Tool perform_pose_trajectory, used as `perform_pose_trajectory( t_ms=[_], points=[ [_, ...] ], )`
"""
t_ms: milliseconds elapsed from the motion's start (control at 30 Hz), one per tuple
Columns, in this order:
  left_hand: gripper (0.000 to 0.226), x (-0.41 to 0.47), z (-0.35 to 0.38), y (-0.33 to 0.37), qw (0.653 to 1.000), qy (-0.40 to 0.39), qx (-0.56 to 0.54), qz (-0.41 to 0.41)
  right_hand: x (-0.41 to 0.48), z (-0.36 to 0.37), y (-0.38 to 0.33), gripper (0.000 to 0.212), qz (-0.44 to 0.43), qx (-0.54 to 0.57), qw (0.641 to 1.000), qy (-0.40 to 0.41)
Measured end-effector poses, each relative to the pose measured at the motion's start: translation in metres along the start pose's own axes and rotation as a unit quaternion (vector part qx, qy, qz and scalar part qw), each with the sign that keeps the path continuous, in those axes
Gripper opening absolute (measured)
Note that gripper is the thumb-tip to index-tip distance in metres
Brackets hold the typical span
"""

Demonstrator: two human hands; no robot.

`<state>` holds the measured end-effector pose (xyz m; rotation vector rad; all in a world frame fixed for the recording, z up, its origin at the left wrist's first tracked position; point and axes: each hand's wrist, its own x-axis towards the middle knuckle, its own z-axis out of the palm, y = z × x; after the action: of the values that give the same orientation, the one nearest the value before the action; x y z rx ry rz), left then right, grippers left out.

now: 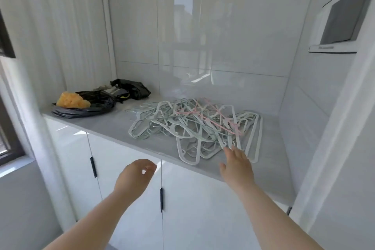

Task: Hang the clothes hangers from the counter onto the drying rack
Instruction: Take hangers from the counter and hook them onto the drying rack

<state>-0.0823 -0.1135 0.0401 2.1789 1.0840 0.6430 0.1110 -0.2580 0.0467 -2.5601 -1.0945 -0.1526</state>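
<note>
As the hangers [194, 126] lie ahead-right, the outstretched, empty right hand [236, 165] is nearest; the left hand [135, 174] hangs loosely curled, empty.

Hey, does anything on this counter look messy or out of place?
Yes. The hangers lie in a tangled heap on the counter, hooks and arms interlocked, with pink ones threaded through the pale ones.

We have one wide-angle view, worn at head height. It faces forward and down onto the pale grey table [105, 126], which is set in a glossy white-tiled alcove [223, 36]. We stand close: the left hand [138, 172] and right hand [237, 164] reach in from the bottom edge. The white cabinet doors [192, 199] under the table fill the foreground, and straight edges bow outward near the sides of the frame.
</note>
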Motion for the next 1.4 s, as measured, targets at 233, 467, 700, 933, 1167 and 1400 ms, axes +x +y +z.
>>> perform_pose_trajectory(
  t_ms=[233, 467, 700, 933, 1167, 1400],
  points=[
    [0.015, 0.071, 0.032, 0.018, 0.999, -0.017, 0.024, 0.017, 0.042, 0.044, 0.025, 0.054, 0.019, -0.055, 0.998, 0.007],
    [0.028, 0.157, 0.059, 0.078, 0.992, -0.057, 0.073, 0.08, 0.048, 0.059, 0.028, 0.058, 0.06, -0.071, 0.995, 0.036],
    [0.043, 0.208, 0.12, 0.13, 0.966, -0.174, 0.171, 0.081, 0.052, 0.07, 0.032, 0.056, 0.066, -0.08, 0.99, 0.091],
    [0.075, 0.227, 0.159, 0.16, 0.952, -0.139, 0.273, 0.008, 0.053, 0.077, 0.035, 0.056, 0.063, -0.069, 0.987, 0.132],
    [0.052, 0.233, 0.168, 0.161, 0.966, -0.111, 0.232, -0.025, 0.054, 0.082, 0.037, 0.054, 0.058, -0.067, 0.981, 0.175],
    [0.022, 0.244, 0.151, 0.158, 0.974, -0.117, -0.147, -0.13, 0.055, 0.086, 0.039, 0.054, 0.049, -0.067, 0.977, 0.197]
  ],
)
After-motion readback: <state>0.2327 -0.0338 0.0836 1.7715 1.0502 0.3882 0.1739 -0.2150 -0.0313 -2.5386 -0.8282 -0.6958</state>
